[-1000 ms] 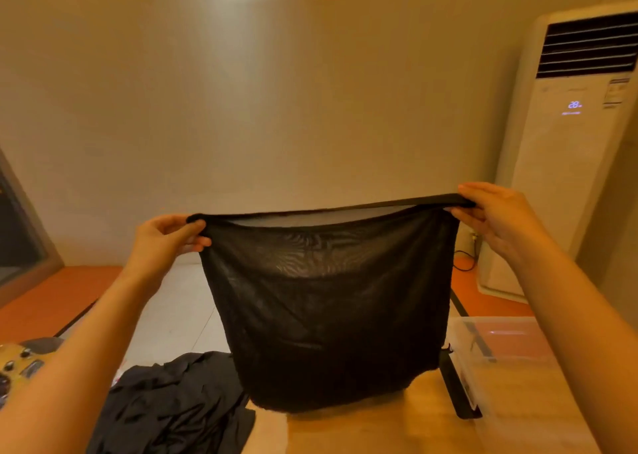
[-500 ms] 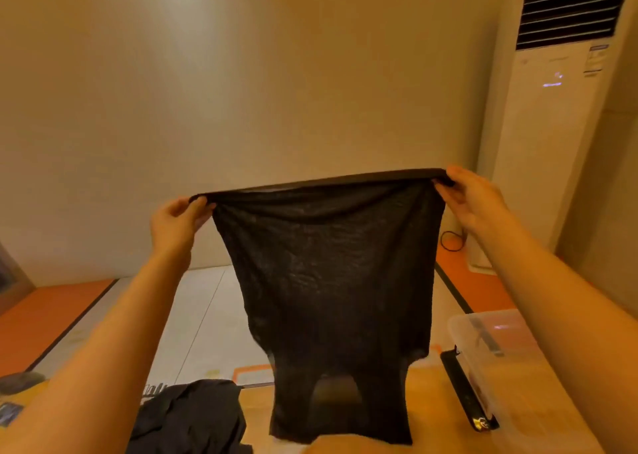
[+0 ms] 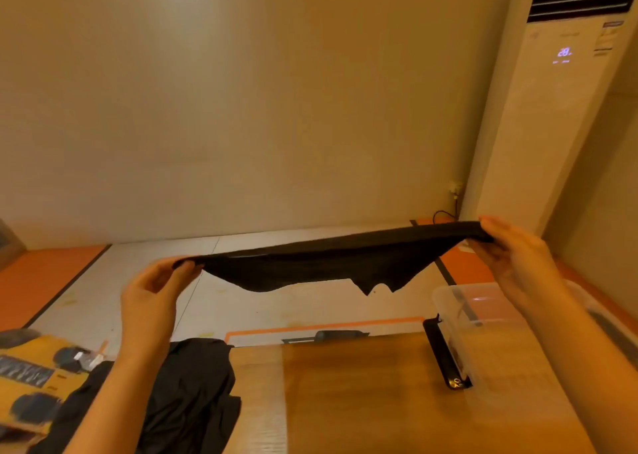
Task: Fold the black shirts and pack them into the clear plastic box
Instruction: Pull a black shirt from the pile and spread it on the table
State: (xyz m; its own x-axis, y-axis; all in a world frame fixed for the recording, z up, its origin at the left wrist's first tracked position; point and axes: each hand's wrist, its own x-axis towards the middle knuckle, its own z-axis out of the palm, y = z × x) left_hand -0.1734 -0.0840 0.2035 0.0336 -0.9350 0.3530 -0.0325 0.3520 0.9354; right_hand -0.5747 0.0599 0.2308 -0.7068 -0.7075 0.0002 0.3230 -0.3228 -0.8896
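A black shirt point(image 3: 324, 260) is stretched nearly flat in the air above the wooden table point(image 3: 362, 395). My left hand point(image 3: 152, 298) pinches its left corner and my right hand point(image 3: 514, 257) pinches its right corner. The cloth billows away from me, its loose edge hanging a little below the taut edge. A heap of black shirts point(image 3: 186, 395) lies on the table at the lower left, under my left forearm. The clear plastic box point(image 3: 459, 315) stands at the table's right side, partly hidden behind my right forearm.
A black strip-like object point(image 3: 445, 353) lies against the box's left side. A yellow device with black knobs point(image 3: 31, 374) sits at the left edge. A tall white air conditioner point(image 3: 538, 115) stands at the back right against the beige wall.
The shirt hung down as a sheet between my hands; it has now swung up and outward, almost level. Both hands have dropped lower and the camera has tilted down.
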